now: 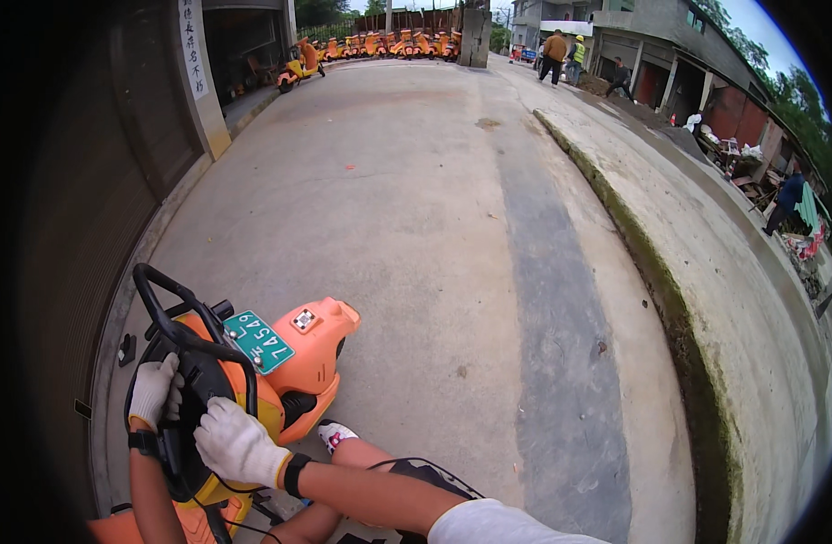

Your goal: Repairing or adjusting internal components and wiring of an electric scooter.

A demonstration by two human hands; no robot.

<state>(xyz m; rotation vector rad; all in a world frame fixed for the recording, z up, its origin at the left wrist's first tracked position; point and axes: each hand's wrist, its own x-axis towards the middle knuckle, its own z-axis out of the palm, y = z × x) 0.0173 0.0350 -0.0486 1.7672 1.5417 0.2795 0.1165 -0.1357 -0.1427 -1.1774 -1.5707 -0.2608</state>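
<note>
Close in front of me at the lower left is an orange and yellow scooter [321, 326] with a green licence plate [260, 343]. A black tubular bar [185, 290] loops above its black plastic part [197, 374]. My left hand [155, 392], in a white knit glove, rests at the left side of that black part with its fingers curled. On its near right side, my right hand [237, 442], gloved the same way, is closed with the fingertips pressed down. What either hand grips, if anything, is hidden. Black straps circle both wrists, and a thin black cable [425, 464] runs by my right forearm.
A brown shutter door [90, 227] stands along the left. Many orange scooters [389, 43] line the far end, and one scooter [300, 65] stands apart. A mossy concrete ledge [615, 195] runs along the right. Several people are farther off, one in a yellow vest [578, 53].
</note>
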